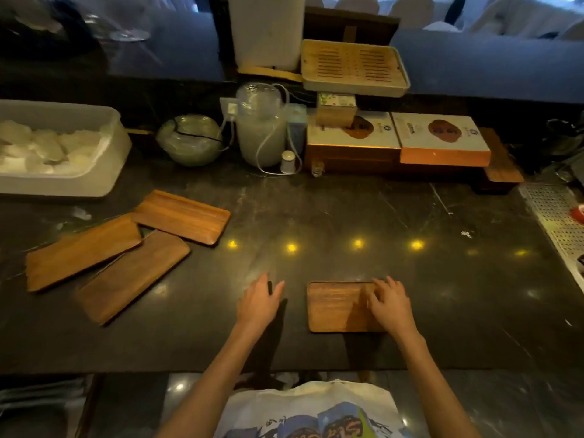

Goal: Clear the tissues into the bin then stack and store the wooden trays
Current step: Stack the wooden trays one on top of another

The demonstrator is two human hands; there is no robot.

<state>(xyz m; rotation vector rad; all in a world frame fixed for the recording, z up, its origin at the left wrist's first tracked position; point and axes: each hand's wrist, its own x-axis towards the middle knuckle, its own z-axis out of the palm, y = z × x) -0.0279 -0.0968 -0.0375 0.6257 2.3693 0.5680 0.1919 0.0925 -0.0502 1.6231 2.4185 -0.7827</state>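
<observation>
As we look down from the head camera, a dark marble counter (347,216) fills the view and both bare hands reach out over it. The right hand (390,306) rests on the right end of a lone tray (336,308), which lies flat close to the counter's near edge; its fingers are spread and lightly bent with the tips on the wood, and we see no finger hooked round an edge. The left hand (259,303) is just left of that tray and apart from it, palm down, fingers straight and close together, holding nothing; we cannot tell whether it touches the counter or hangs just above it. Well off to the left lie three more wooden trays in a loose cluster: a back tray (181,216), a left tray (82,251) and a front tray (131,276), their edges touching or overlapping. Behind them a white tub (104,172) holds crumpled white pieces (47,147); we cannot tell what they are. Along the back of the counter we see a glass pot (189,140), a clear jug (260,128), two flat boxes (439,134) and, raised above them, a slatted bamboo tray (354,67). A perforated metal grid (556,216) runs along the right side.
</observation>
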